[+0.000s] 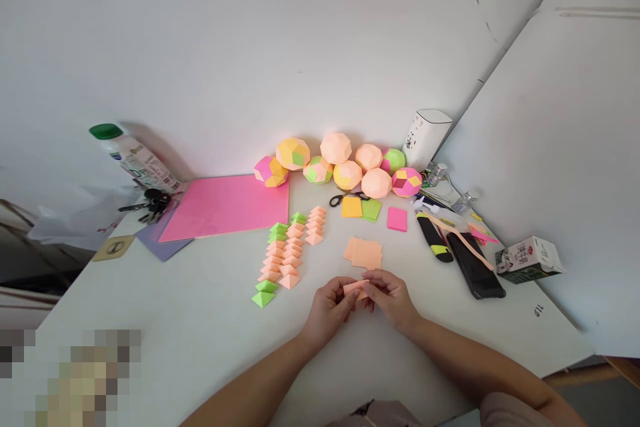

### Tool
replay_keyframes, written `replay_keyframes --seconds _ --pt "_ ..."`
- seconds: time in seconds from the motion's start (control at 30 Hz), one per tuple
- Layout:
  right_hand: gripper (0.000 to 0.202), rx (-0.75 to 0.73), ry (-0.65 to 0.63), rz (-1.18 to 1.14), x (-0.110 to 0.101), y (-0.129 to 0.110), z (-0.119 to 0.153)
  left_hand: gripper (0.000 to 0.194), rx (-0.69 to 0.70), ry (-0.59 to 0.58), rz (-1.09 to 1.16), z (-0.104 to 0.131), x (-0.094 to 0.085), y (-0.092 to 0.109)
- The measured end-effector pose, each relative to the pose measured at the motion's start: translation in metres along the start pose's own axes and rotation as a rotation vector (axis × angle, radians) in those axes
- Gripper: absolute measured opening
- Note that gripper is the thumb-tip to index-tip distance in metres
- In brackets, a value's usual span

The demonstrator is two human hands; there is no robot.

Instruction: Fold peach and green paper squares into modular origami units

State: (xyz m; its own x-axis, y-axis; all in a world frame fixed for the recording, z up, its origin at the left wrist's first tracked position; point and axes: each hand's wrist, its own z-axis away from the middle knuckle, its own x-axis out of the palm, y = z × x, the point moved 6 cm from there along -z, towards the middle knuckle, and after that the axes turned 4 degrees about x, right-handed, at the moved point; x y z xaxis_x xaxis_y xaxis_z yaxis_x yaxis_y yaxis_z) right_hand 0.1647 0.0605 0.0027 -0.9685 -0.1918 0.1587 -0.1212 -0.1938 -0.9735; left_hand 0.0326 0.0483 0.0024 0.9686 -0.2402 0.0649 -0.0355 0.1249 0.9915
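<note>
Between my two hands, above the front of the white table, is a small piece of peach paper [352, 287] that looks folded. My left hand [331, 307] pinches its left side with thumb and fingers. On the right side, my right hand [392, 297] grips the same paper, thumb in front. Just beyond my hands lies a loose stack of peach paper squares [367, 253]. To the left stand rows of folded paper units, peach ones [293, 250] with a few green ones [263, 293] at the ends.
Several faceted paper balls [335, 148] line the wall. Scissors [338, 201], yellow [351, 207], green [371, 210] and pink squares [397, 219] lie before them. A utility knife [434, 237], phone [476, 265] and milk carton [529, 259] are right; a pink sheet [227, 208] and bottle [135, 153] left.
</note>
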Motion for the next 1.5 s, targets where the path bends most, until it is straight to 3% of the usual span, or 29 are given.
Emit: replay_keyframes --seconds 0.5,1.5 --pt "0.016 -0.01 -0.026 -0.013 0.0001 -0.0022 -0.0006 0.033 0.007 -0.007 -0.046 0.0007 -0.0008 -0.0021" --pt "0.024 0.056 -0.021 0.011 -0.0001 -0.0022 -0.0003 0.032 0.029 -0.002 -0.027 0.0018 -0.002 -0.0036"
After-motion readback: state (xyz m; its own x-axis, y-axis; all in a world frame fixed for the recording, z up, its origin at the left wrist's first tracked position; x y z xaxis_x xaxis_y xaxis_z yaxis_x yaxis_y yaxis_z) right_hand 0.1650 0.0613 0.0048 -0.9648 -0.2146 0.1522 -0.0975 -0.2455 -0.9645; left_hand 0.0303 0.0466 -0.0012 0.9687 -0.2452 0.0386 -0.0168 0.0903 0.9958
